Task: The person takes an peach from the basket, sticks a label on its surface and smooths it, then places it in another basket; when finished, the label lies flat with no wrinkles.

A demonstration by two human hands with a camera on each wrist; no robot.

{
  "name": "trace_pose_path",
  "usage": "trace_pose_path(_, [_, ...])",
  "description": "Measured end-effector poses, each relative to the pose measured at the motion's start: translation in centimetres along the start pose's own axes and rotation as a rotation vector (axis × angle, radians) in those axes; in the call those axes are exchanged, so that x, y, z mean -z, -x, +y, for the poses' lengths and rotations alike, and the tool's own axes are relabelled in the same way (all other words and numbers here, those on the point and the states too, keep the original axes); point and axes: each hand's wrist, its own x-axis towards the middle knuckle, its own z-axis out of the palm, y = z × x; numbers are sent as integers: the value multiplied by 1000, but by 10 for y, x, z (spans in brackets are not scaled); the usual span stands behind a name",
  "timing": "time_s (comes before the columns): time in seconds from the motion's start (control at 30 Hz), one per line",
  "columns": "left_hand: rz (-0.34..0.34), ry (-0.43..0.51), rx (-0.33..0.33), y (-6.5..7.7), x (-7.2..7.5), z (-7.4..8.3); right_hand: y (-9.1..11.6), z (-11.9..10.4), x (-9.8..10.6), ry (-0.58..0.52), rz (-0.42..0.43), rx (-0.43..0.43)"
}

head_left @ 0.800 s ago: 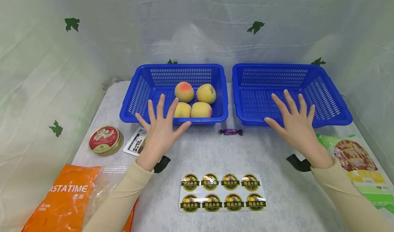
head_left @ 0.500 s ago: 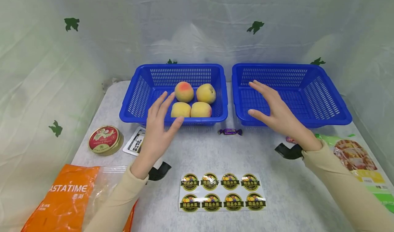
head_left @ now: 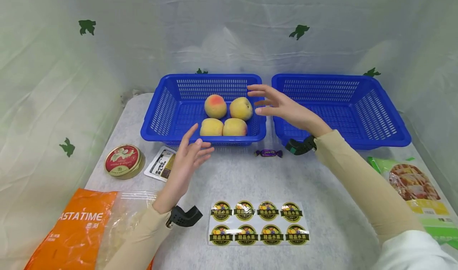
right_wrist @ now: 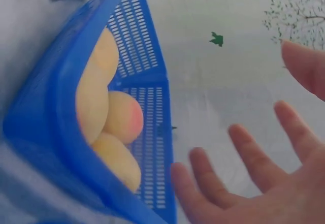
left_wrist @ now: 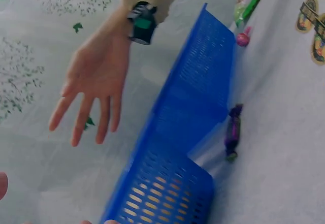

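Several yellow peaches with red blush (head_left: 216, 106) lie in the left blue basket (head_left: 152, 135), on its right side. My right hand (head_left: 282, 105) hovers over that basket's right rim, fingers spread toward the peaches and holding nothing. In the right wrist view the same peaches (right_wrist: 123, 117) show beyond the spread fingers of the right hand (right_wrist: 254, 183). Before the left basket's front rim is my left hand (head_left: 187, 162), turned on its side, its fingers loosely extended with nothing in them. The right blue basket (head_left: 340, 140) has nothing in it.
A purple wrapped candy (head_left: 268, 153) lies before the baskets, a sticker sheet (head_left: 259, 223) nearer. To the left are a round tin (head_left: 123, 161), a small white packet (head_left: 160, 164) and an orange bag (head_left: 76, 226). A green food bag (head_left: 415, 182) lies right.
My right hand has moved left from above the right basket to the left basket's right rim. My left hand has turned on its side and drawn back slightly toward me.
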Motion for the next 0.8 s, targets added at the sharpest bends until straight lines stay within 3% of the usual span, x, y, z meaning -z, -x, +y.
trace_pose_path(0.23, [48, -3, 91, -15, 4, -19, -31, 18, -10, -104, -128, -91])
trace_pose_path(0.5, [118, 5, 126, -34, 3, -32, -53, 26, -35, -147, -126, -252])
trace_pose_path(0.67, [203, -55, 64, -40, -1, -44, -63, 31, -49, -109, -118, -312])
trace_pose_path(0.8, [224, -58, 2, -40, -4, -49, -68, 36, -60, -35, -90, -369])
